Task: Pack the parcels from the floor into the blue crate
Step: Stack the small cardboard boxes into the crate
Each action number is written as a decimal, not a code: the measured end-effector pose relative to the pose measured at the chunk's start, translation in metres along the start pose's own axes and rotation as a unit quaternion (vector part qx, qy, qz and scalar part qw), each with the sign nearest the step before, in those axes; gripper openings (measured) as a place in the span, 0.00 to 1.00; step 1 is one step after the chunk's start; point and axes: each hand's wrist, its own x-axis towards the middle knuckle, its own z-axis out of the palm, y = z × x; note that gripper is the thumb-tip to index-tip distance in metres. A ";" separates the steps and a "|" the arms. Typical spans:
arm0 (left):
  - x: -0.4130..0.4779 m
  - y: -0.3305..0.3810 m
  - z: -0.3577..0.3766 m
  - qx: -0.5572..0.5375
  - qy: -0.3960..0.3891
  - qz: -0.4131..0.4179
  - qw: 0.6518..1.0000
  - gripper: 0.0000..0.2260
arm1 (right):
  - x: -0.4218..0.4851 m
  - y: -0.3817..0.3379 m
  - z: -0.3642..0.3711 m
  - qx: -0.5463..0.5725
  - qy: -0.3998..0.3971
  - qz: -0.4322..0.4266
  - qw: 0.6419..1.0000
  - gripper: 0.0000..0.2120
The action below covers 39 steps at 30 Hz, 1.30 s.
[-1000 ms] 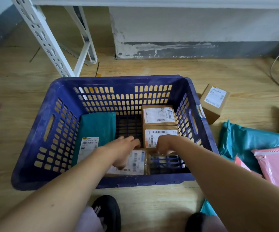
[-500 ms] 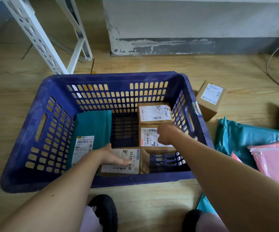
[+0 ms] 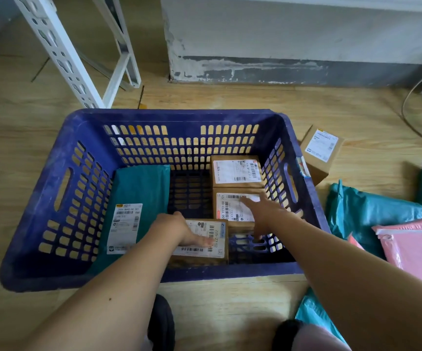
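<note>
The blue crate (image 3: 60,188) stands on the wooden floor before me. Inside it a teal mailer bag (image 3: 141,191) leans on the left wall, and three labelled cardboard boxes lie on the bottom: a far box (image 3: 236,171), a middle box (image 3: 226,207) and a near box (image 3: 204,245). My left hand (image 3: 179,230) rests flat on the near box with straight fingers. My right hand (image 3: 261,214) lies spread over the middle box's label, thumb down its near side.
Outside the crate on the right lie a small cardboard box (image 3: 321,148), teal mailer bags (image 3: 372,211) and a pink bubble mailer (image 3: 415,247). A white metal rack leg (image 3: 63,54) stands behind the crate's left corner. A wall base (image 3: 280,69) runs behind. My shoes show at the bottom.
My left hand has flattened on the near box, which settled lower in the crate. My right hand opened from a curled pose and spread over the middle box.
</note>
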 end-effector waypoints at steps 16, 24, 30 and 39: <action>0.018 0.029 0.028 -0.186 -0.081 -0.037 0.978 0.42 | -0.004 0.017 0.001 0.130 0.070 0.011 0.989 0.39; 0.013 0.070 0.037 -0.319 -0.139 0.027 0.937 0.20 | -0.003 0.015 -0.005 0.180 0.070 0.016 0.981 0.34; 0.018 0.068 0.036 -0.333 -0.145 0.022 0.931 0.19 | -0.005 0.018 -0.006 0.179 0.047 0.007 0.983 0.32; 0.004 0.065 0.020 -0.261 -0.127 0.024 0.957 0.21 | -0.022 0.012 -0.015 0.182 0.007 -0.002 0.983 0.27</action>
